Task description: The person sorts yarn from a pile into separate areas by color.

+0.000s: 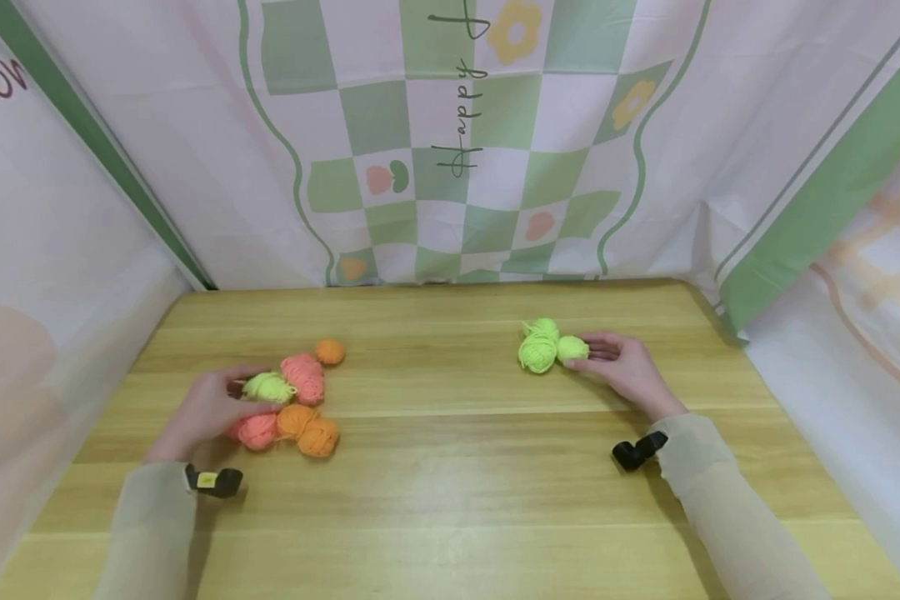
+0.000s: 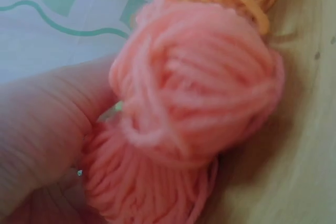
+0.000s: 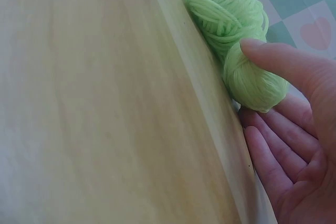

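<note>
Yarn ball [image 1: 268, 387], pale and stringy, is held by the left hand [image 1: 208, 406]; the right hand [image 1: 627, 368] pinches a lime ball [image 1: 572, 349].

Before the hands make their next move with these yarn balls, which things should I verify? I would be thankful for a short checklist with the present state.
1. Left hand has yellow-green ball between thumb and fingers: ok.
2. Right hand pinches small green ball: ok.
3. Small green ball is beside larger green bundle: ok.
4. Yellow-green ball is away from other colours: not ok, upper coral ball is right beside it.
5. No yarn strand is caught between neighbours: cannot tell, too small.
</note>
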Demonstrator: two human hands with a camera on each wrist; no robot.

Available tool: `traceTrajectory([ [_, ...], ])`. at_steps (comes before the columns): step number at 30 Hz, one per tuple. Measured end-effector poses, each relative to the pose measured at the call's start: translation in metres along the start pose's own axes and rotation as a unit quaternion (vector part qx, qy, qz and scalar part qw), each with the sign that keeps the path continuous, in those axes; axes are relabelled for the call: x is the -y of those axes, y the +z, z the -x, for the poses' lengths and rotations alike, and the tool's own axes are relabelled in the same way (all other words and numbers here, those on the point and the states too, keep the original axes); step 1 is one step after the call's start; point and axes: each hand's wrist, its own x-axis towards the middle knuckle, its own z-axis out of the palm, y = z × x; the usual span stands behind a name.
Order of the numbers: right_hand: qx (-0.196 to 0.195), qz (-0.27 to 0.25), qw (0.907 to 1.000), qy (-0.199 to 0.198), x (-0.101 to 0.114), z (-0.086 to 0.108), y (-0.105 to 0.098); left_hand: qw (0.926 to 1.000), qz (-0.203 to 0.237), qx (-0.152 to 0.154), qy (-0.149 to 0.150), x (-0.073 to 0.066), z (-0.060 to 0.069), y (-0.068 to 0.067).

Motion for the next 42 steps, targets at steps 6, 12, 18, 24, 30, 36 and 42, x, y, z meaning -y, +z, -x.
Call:
traceTrajectory([
  [6, -0.002, 0.003, 1.0, -0.002, 0.002, 0.0, 0.0, 1.0, -0.001, 0.001, -0.002, -0.003, 0.001, 0.001],
  [12, -0.002, 0.005, 1.0, -0.001, 0.001, 0.001, 0.0, 1.0, -0.004, -0.003, -0.008, -0.003, 0.0, 0.002],
  [18, 0.0, 0.005, 1.0, 0.004, 0.0, 0.0, -0.001, 0.9999, -0.006, 0.004, -0.008, -0.004, 0.001, 0.001],
  [24, 0.002, 0.007, 1.0, 0.005, 0.001, 0.0, -0.001, 0.9999, -0.003, 0.003, -0.009, -0.004, 0.0, 0.0],
  [30, -0.003, 0.012, 0.9999, 0.004, 0.003, 0.001, 0.0, 1.0, 0.004, -0.006, 0.001, -0.006, -0.001, 0.0],
  [36, -0.006, 0.016, 0.9998, 0.002, 0.001, -0.001, 0.002, 0.9997, 0.008, -0.021, 0.001, -0.009, 0.0, -0.002],
  [42, -0.003, 0.013, 0.9999, 0.002, 0.001, -0.001, 0.001, 0.999, 0.008, -0.043, 0.001, -0.012, 0.0, -0.003],
])
